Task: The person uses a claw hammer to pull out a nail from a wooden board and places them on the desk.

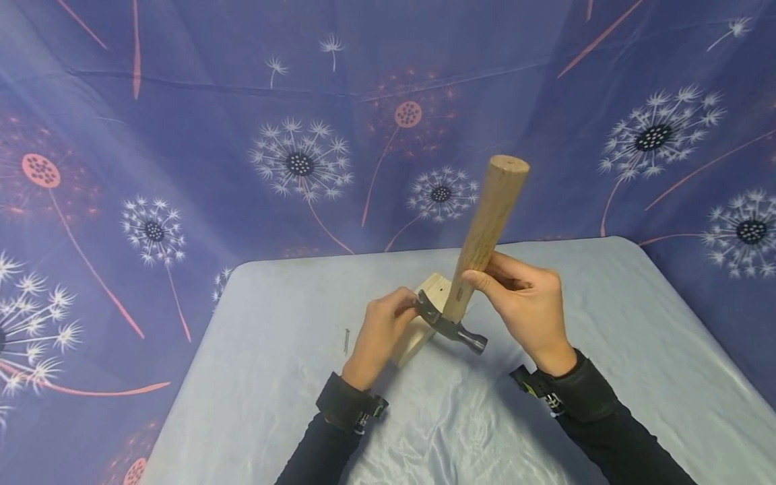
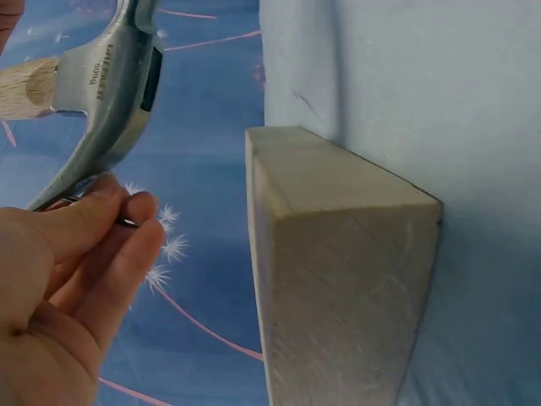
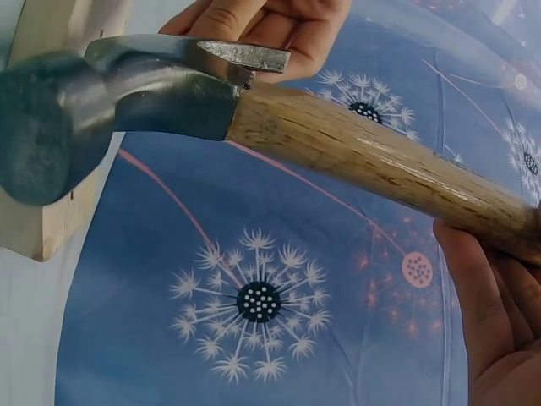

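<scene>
My right hand (image 1: 533, 313) holds a claw hammer (image 1: 485, 229) by its wooden handle, thumb against the near side. The handle points up and the steel head (image 2: 110, 93) hangs lowest, its claw toward my left hand (image 1: 377, 337). Between the left thumb and fingertips is a thin nail (image 2: 128, 223), pinched close against the claw; most of it is hidden by the fingers. Whether the nail sits in the claw's slot I cannot tell. Below both hands, a pale wooden block (image 2: 355, 288) lies on the table, with a small dark spot on its top in the head view.
Another nail (image 1: 347, 341) lies on the cloth-covered table (image 1: 273, 404), left of the left hand. Behind the table hangs a blue dandelion-patterned curtain (image 1: 212, 135). Both wrists wear black straps with small devices.
</scene>
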Available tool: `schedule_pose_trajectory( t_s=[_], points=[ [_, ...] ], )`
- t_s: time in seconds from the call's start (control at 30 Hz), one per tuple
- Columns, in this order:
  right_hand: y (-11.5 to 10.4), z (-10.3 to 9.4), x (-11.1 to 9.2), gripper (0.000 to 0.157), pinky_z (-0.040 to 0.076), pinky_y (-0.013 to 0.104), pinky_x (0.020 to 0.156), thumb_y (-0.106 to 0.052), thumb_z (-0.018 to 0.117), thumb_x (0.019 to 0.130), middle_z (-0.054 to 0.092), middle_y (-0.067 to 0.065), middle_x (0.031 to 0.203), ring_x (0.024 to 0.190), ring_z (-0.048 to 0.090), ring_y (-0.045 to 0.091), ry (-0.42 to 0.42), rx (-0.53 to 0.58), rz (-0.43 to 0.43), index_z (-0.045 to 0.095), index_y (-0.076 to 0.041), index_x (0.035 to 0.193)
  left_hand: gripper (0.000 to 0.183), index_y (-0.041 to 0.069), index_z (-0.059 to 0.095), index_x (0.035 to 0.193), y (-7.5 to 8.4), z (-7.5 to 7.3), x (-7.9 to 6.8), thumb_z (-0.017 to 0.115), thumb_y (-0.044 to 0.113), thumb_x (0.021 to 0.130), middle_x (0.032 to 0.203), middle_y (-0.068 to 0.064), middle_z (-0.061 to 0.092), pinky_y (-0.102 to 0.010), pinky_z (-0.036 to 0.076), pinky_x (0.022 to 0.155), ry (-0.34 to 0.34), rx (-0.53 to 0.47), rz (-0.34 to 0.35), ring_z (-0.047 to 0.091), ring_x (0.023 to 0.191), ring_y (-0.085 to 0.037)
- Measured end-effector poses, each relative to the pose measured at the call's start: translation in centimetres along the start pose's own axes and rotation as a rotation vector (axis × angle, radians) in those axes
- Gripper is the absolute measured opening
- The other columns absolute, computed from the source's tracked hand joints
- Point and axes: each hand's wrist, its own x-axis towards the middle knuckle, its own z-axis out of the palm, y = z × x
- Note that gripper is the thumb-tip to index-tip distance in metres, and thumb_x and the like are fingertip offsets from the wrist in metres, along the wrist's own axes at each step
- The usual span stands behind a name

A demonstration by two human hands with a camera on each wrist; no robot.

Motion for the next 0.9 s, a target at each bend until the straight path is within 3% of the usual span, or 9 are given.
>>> schedule_pose_trajectory(
  t_s=[0.17, 0.3, 0.53, 0.63, 0.73, 0.9],
  points=[
    [-0.2, -0.1, -0.2, 0.049, 0.061, 0.031, 0.082, 0.018, 0.081, 0.082, 0.079, 0.018, 0.104, 0.096, 0.078, 0.018, -0.022, 0.001, 0.013, 0.077, -0.003, 0.126, 0.010, 0.007, 0.075, 0.095, -0.3, -0.3, 0.1, 0.080, -0.001, 0.091, 0.096, -0.003, 0.080, -0.024, 0.060, 0.082, 0.033, -0.012, 0.030, 0.078, 0.090, -0.017],
    [-0.1, -0.4, -0.6, 0.046, 0.061, 0.029, 0.082, 0.017, 0.082, 0.083, 0.079, 0.017, 0.103, 0.094, 0.078, 0.018, -0.029, -0.013, 0.027, 0.078, -0.003, 0.125, 0.008, 0.008, 0.078, 0.099, -0.6, -2.0, 0.6, 0.081, 0.004, 0.092, 0.097, -0.001, 0.080, -0.029, 0.061, 0.082, 0.075, 0.002, 0.007, 0.078, 0.091, -0.017],
    [0.5, -1.7, -1.6, 0.042, 0.060, 0.027, 0.084, 0.013, 0.081, 0.086, 0.080, 0.012, 0.102, 0.094, 0.078, 0.016, -0.024, -0.077, 0.088, 0.080, -0.007, 0.124, 0.011, 0.009, 0.082, 0.105, -2.5, -7.1, -0.1, 0.082, 0.011, 0.094, 0.102, -0.003, 0.079, -0.040, 0.061, 0.078, 0.128, 0.198, -0.187, 0.075, 0.093, -0.023],
    [0.8, -2.2, -1.8, 0.041, 0.060, 0.025, 0.083, 0.011, 0.082, 0.087, 0.080, 0.011, 0.103, 0.094, 0.077, 0.014, -0.019, -0.116, 0.106, 0.080, -0.008, 0.124, 0.015, 0.008, 0.082, 0.109, -3.2, -8.8, -0.9, 0.082, 0.011, 0.095, 0.105, -0.006, 0.078, -0.044, 0.061, 0.077, 0.145, 0.225, -0.269, 0.074, 0.093, -0.026],
    [1.0, -2.7, -2.0, 0.040, 0.059, 0.024, 0.083, 0.009, 0.082, 0.088, 0.080, 0.012, 0.103, 0.094, 0.077, 0.012, -0.016, -0.143, 0.110, 0.079, -0.007, 0.124, 0.018, 0.007, 0.081, 0.113, -3.7, -9.8, -1.7, 0.081, 0.012, 0.096, 0.105, -0.008, 0.078, -0.045, 0.061, 0.075, 0.134, 0.211, -0.349, 0.075, 0.088, -0.026],
    [1.1, -2.9, -2.3, 0.037, 0.059, 0.023, 0.083, 0.004, 0.082, 0.090, 0.080, 0.011, 0.104, 0.095, 0.077, 0.012, -0.004, -0.175, 0.141, 0.080, -0.009, 0.124, 0.020, 0.004, 0.079, 0.116, -4.1, -10.2, -2.6, 0.078, 0.014, 0.099, 0.099, -0.010, 0.079, -0.044, 0.060, 0.074, 0.083, 0.209, -0.476, 0.076, 0.081, -0.024]
  ],
)
